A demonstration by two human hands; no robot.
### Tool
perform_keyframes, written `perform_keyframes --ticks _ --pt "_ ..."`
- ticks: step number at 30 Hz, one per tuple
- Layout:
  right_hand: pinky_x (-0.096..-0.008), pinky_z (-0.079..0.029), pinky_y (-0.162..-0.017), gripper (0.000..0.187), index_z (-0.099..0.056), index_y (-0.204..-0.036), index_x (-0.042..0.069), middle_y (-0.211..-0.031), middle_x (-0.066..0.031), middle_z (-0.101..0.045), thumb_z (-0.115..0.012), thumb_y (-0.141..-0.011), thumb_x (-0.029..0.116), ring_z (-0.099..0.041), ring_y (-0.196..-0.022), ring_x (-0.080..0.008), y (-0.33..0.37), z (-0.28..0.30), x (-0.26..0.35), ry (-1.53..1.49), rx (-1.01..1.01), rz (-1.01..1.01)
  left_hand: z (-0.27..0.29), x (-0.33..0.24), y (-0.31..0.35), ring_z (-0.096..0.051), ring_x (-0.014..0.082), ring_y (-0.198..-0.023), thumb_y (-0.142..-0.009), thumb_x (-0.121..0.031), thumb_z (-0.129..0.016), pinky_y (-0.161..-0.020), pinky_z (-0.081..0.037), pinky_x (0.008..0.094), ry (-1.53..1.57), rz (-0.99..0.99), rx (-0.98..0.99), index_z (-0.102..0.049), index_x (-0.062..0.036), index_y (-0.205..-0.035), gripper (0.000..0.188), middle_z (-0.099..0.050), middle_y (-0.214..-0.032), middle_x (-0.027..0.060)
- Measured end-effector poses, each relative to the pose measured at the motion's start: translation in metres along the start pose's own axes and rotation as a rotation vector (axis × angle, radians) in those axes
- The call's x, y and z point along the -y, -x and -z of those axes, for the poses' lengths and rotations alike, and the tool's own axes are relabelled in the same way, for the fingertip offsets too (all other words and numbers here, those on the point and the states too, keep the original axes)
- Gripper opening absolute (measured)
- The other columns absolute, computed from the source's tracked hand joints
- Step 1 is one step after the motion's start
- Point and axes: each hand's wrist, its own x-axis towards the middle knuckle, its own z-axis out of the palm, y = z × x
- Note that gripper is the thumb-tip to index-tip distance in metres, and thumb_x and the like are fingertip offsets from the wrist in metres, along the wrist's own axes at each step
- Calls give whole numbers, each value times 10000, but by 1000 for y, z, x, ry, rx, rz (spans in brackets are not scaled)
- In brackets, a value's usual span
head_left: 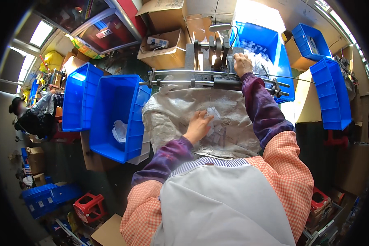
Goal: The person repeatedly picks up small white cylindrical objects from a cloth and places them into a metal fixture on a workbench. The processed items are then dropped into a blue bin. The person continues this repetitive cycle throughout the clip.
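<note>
My left hand [198, 127] is over the beige woven cloth [172, 112] in front of me, fingers bent round a clear plastic piece [213, 113]. Several more small clear pieces [218, 137] lie loose on the cloth below it. Farther off, my right hand [242, 64] reaches to the right side of a metal bench machine [211, 50] with wheels and long horizontal rods. Its fingers are curled at the machine's grey block, and what they grip is hidden under them.
A blue bin [281, 78] of clear pieces stands right of the machine. At my left is another blue bin [97, 135] holding a clear bag [119, 131]. Cardboard boxes [162, 49] stand behind. A red stool [89, 207] is lower left; another person [37, 117] sits far left.
</note>
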Motion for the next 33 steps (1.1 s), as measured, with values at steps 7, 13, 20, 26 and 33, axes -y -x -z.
perform_keyframes --ticks 7,13,20,26,33 --pt "-389 -414 -800 168 -564 -915 99 -930 -61 -566 -562 -750 129 -511 -961 -263 -3 -10 -5 -5 7 4 -17 11 -9 -512 241 -898 -732 -101 -586 -766 -436 345 -57 -48 -115 -602 -131 -960 231 -554 -947 65" --pt "-390 -401 -836 158 -592 -926 124 -971 -46 -591 -557 -782 176 -511 -990 -261 -5 -14 -9 -125 21 -16 6 -2 -12 -517 246 -883 -754 -110 -584 -761 -424 353 9 -1 -253 -565 -100 -993 240 -542 -952 71" --pt "-434 -354 -887 236 -616 -994 177 -1030 -15 -612 -550 -803 299 -517 -1034 -235 -9 3 -3 48 194 -236 10 -3 -16 -492 260 -835 -774 -106 -567 -713 -388 369 8 11 -333 -494 -64 -1076 314 -495 -914 83" --pt "-427 -332 -886 359 -627 -1052 167 -1060 -67 -553 -544 -784 392 -421 -1069 -265 14 16 -7 45 130 -179 19 -11 -15 -477 264 -817 -778 -118 -552 -697 -386 374 92 86 -333 -484 -98 -1106 335 -476 -874 86" --pt "-430 -356 -842 302 -623 -966 121 -1025 -69 -560 -511 -792 340 -445 -1026 -266 10 2 19 12 129 -168 18 -16 -16 -479 264 -821 -777 -99 -539 -700 -390 375 133 51 -390 -554 -93 -1010 234 -481 -895 91"
